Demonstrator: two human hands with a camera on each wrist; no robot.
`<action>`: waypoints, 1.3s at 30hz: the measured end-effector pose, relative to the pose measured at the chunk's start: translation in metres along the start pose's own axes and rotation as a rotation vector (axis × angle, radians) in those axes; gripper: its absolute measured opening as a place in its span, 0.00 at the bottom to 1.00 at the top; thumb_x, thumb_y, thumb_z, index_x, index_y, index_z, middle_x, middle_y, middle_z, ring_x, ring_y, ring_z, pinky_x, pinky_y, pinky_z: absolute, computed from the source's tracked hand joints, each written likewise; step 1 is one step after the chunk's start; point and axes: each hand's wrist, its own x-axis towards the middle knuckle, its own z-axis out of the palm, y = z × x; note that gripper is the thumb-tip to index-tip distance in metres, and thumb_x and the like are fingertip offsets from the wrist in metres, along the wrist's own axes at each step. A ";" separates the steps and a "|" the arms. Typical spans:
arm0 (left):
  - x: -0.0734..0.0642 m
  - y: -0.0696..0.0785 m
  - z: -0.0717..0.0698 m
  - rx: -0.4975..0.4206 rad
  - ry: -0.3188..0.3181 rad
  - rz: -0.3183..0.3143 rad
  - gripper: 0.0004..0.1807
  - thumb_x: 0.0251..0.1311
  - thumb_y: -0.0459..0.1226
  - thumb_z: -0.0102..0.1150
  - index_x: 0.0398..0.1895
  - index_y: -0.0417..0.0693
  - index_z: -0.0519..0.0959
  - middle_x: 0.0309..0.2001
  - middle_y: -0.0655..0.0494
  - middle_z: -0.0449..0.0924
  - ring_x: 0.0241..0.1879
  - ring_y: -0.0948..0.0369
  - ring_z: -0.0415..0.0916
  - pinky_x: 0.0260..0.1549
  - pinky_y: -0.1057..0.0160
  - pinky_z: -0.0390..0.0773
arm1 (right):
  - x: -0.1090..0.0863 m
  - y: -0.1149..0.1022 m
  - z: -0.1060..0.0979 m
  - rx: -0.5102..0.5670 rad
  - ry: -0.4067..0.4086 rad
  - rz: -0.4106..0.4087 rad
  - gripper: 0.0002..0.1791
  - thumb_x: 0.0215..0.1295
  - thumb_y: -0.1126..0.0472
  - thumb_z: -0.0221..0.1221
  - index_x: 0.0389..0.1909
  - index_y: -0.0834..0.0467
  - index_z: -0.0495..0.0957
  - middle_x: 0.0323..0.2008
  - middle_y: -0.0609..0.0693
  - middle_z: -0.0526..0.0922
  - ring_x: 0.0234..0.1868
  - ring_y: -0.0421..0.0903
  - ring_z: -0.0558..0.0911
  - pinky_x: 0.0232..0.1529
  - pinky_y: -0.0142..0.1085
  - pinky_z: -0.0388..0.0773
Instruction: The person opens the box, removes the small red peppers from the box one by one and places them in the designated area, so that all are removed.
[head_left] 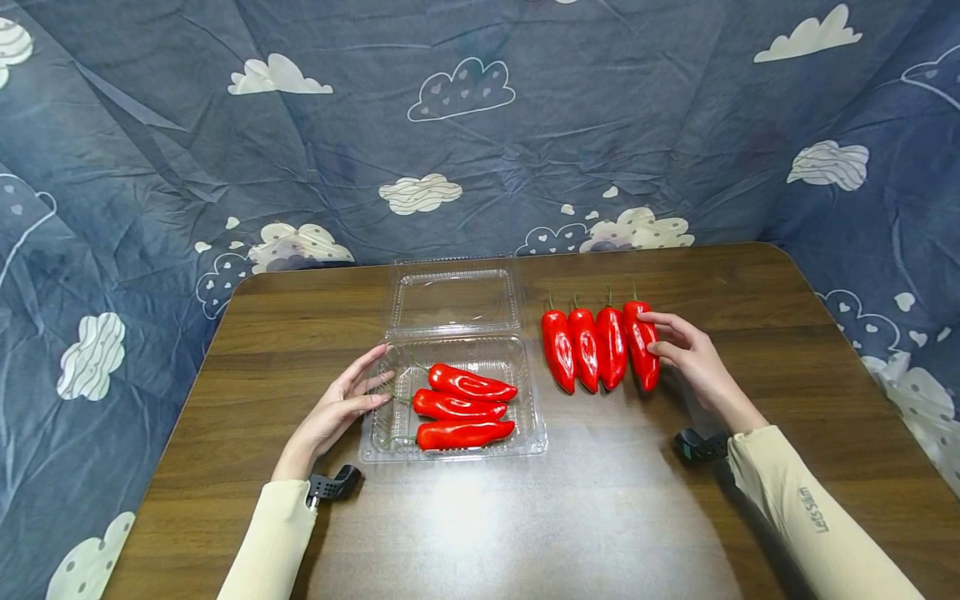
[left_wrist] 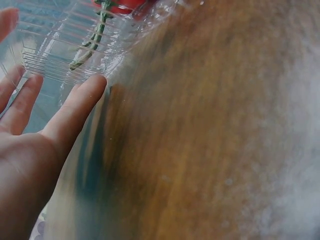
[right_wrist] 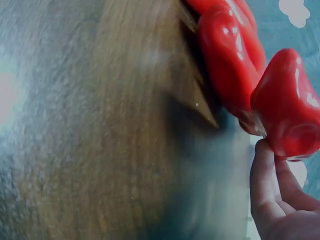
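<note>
A clear plastic clamshell container [head_left: 531,417] lies with its lid [head_left: 453,302] folded back. Three red chili peppers [head_left: 459,406] lie side by side inside it, green stems to the left. My left hand [head_left: 341,412] rests against the container's left wall, fingers spread; the left wrist view shows the thumb [left_wrist: 82,102] touching the ribbed plastic near a green stem [left_wrist: 92,47]. To the right of the container, several more red chili peppers stand in a row, stems away from me. With thumb and fingers my right hand [head_left: 686,354] pinches the rightmost chili pepper [right_wrist: 287,110] at its side.
The brown wooden table [head_left: 600,500] has a bright glare patch near its front middle. A dark blue cloth [head_left: 480,158] with white clouds hangs behind and around it. Black wrist cameras [head_left: 701,446] sit on both forearms, close over the tabletop.
</note>
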 end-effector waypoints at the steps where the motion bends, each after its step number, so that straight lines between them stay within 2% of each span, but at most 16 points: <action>1: 0.000 0.000 0.000 0.003 0.000 0.001 0.39 0.61 0.20 0.47 0.75 0.42 0.47 0.75 0.48 0.40 0.69 0.37 0.44 0.58 0.58 0.70 | 0.000 0.001 0.000 -0.003 0.005 0.002 0.21 0.69 0.68 0.50 0.63 0.60 0.68 0.53 0.51 0.71 0.48 0.41 0.73 0.43 0.27 0.78; 5: 0.000 0.000 0.000 0.006 0.004 0.000 0.39 0.61 0.20 0.47 0.75 0.42 0.48 0.75 0.48 0.41 0.69 0.37 0.44 0.58 0.58 0.70 | 0.001 0.005 -0.002 -0.012 0.021 0.008 0.22 0.69 0.68 0.50 0.64 0.62 0.67 0.57 0.61 0.68 0.48 0.39 0.73 0.42 0.26 0.78; 9: 0.000 0.001 0.000 0.004 0.003 -0.004 0.39 0.61 0.20 0.46 0.75 0.43 0.48 0.75 0.49 0.41 0.69 0.38 0.44 0.58 0.59 0.70 | 0.002 0.008 -0.003 -0.047 0.026 0.035 0.23 0.69 0.69 0.50 0.65 0.64 0.65 0.59 0.67 0.66 0.46 0.37 0.73 0.41 0.25 0.78; 15: 0.000 0.000 -0.001 0.015 -0.007 0.006 0.39 0.62 0.20 0.46 0.75 0.42 0.47 0.76 0.48 0.40 0.69 0.36 0.43 0.58 0.58 0.70 | 0.004 0.009 -0.002 -0.122 0.022 0.064 0.24 0.69 0.68 0.50 0.65 0.65 0.64 0.60 0.69 0.65 0.45 0.35 0.73 0.39 0.24 0.77; 23: 0.000 0.000 0.000 0.005 0.001 -0.001 0.39 0.62 0.20 0.46 0.75 0.43 0.48 0.75 0.49 0.41 0.69 0.38 0.44 0.58 0.59 0.70 | 0.006 0.008 0.001 -0.118 0.025 0.079 0.24 0.68 0.69 0.50 0.64 0.65 0.63 0.59 0.70 0.66 0.39 0.33 0.76 0.37 0.26 0.78; 29: 0.000 -0.001 0.000 0.009 -0.005 0.007 0.39 0.61 0.20 0.46 0.75 0.43 0.47 0.75 0.48 0.40 0.69 0.37 0.44 0.58 0.59 0.70 | 0.006 0.010 0.002 -0.103 0.031 0.079 0.24 0.68 0.68 0.51 0.65 0.66 0.62 0.58 0.72 0.66 0.38 0.32 0.76 0.38 0.26 0.78; 35: 0.000 -0.002 -0.001 0.007 0.000 0.008 0.39 0.61 0.19 0.45 0.75 0.42 0.47 0.75 0.48 0.40 0.69 0.36 0.44 0.58 0.59 0.70 | 0.007 0.010 0.001 -0.144 0.052 0.073 0.24 0.69 0.68 0.51 0.64 0.67 0.64 0.58 0.71 0.67 0.39 0.32 0.75 0.38 0.23 0.77; 39: 0.000 -0.002 -0.001 -0.001 0.006 0.002 0.39 0.61 0.19 0.45 0.75 0.42 0.48 0.75 0.49 0.41 0.69 0.37 0.44 0.58 0.60 0.70 | 0.008 0.013 0.001 -0.111 0.062 0.062 0.25 0.68 0.70 0.50 0.65 0.69 0.62 0.58 0.72 0.67 0.37 0.32 0.75 0.37 0.25 0.79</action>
